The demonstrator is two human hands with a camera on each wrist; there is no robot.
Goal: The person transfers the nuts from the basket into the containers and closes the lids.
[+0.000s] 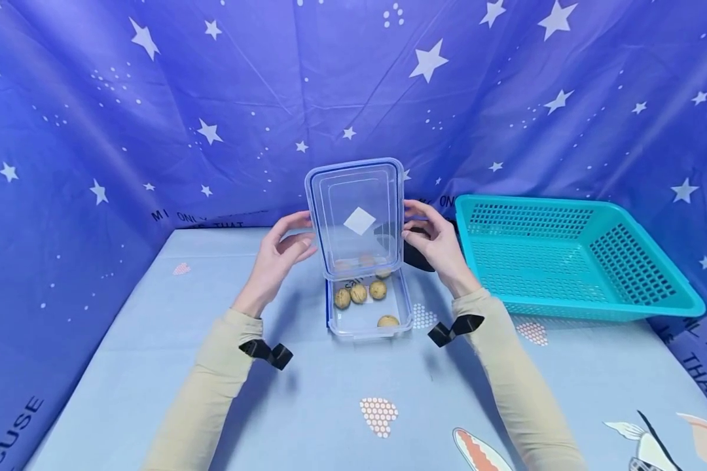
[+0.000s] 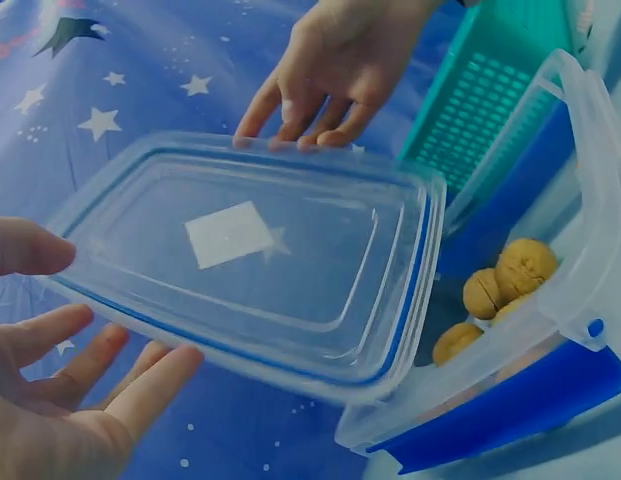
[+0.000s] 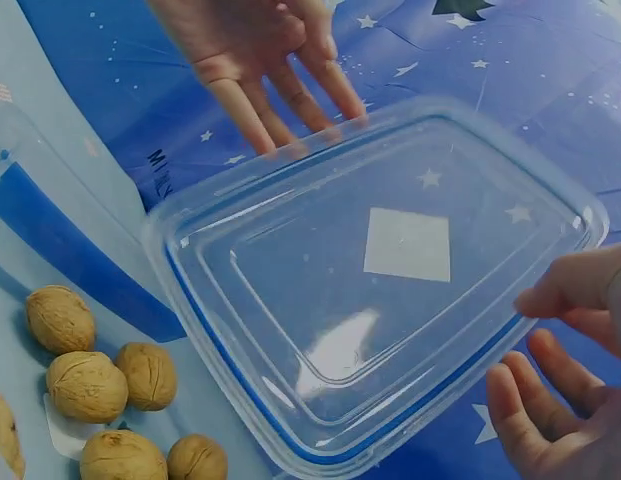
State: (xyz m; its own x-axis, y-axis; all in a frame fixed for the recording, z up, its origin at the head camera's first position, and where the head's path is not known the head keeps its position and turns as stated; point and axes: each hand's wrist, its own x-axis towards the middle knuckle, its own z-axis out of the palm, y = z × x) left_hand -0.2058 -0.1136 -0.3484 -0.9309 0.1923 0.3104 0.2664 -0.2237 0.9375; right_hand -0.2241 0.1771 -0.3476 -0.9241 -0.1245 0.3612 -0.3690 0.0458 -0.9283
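Note:
A clear plastic lid (image 1: 353, 186) with a blue seal and a white square label stands nearly upright at the back of a clear food container (image 1: 370, 335). My left hand (image 1: 277, 258) holds the lid's left edge with the fingertips and thumb. On the opposite edge, my right hand (image 1: 440, 245) pinches the lid, its thumb on the near face in the right wrist view. Several walnuts (image 3: 87, 387) lie in the container, whose far part is behind the lid. Blue strips (image 2: 510, 410) show along the container's sides.
To the right, a teal plastic basket (image 1: 571, 255) with perforated walls sits on the pale blue tablecloth (image 1: 306, 405). A dark object (image 1: 418, 254) is partly hidden behind my right hand. A purple star-patterned curtain (image 1: 259, 98) hangs behind the table.

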